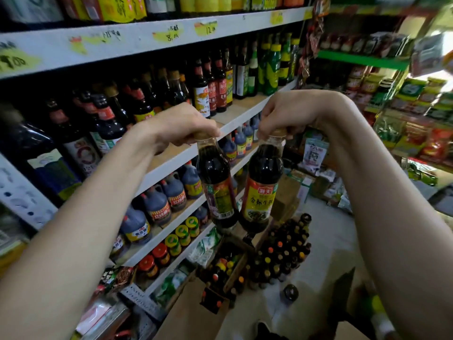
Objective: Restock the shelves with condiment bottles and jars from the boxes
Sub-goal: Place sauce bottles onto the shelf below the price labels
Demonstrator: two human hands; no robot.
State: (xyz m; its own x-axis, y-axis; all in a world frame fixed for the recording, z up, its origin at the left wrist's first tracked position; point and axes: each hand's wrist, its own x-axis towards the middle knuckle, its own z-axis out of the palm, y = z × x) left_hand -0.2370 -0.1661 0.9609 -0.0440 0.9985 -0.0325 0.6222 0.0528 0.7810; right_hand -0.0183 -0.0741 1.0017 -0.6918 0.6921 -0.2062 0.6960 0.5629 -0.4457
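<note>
The hands each grip a dark sauce bottle by its cap: the left hand (186,123) holds the left bottle (215,182) and the right hand (291,111) holds the right bottle (262,187). Both bottles hang neck-up with their bases leaning together (whether they touch, I cannot tell). The shelf (241,111) has a bare stretch along its front edge, just beyond the hands and to the left. The left hand is nearer to it.

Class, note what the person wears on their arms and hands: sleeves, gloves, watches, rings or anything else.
Nothing worn shows. The left hand and right hand are bare, ungloved. The left forearm and right forearm are bare to the frame edge: no sleeves, watch or bracelet. No rings on the visible fingers; some are hidden.
</note>
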